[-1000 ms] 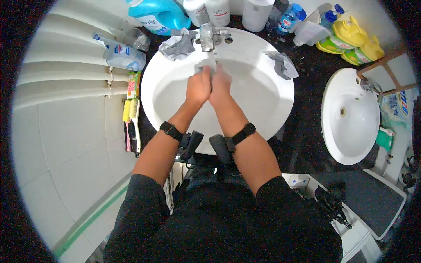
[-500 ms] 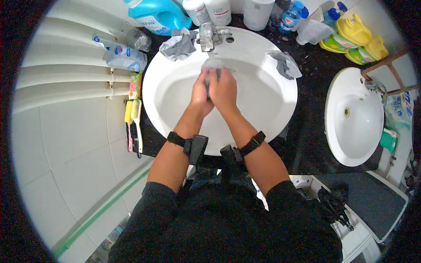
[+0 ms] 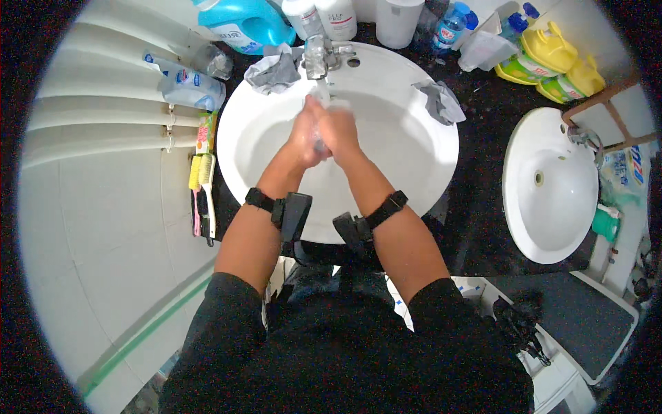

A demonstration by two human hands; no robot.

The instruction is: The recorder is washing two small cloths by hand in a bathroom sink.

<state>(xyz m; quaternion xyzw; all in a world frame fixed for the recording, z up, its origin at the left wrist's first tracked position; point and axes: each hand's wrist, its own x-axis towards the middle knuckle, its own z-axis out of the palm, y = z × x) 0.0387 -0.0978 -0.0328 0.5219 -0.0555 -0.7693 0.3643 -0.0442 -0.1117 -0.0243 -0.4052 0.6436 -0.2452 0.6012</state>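
Both hands are over the white oval sink [image 3: 407,159], pressed together below the metal faucet [image 3: 316,58]. My left hand [image 3: 305,134] is closed, palm turned inward. Against it presses my right hand [image 3: 338,131], its fingers curled and smeared by motion. Something small and greyish shows between the palms; its kind is hidden. Water appears to run from the spout over the fingers. A crumpled grey cloth [image 3: 277,71] lies on the sink rim left of the faucet. Another grey cloth [image 3: 440,102] drapes over the right rim.
Behind the sink stand a blue detergent jug [image 3: 248,26], white bottles [image 3: 336,17] and a white cup [image 3: 398,22]. Yellow jugs [image 3: 545,55] are at the back right. Two brushes [image 3: 205,172] lie on the left. A second sink [image 3: 552,200] is at the right.
My hands have shifted slightly left in the picture and rub against each other, the right now more blurred. The dark grey thing between them shows less. The whole view has moved a little.
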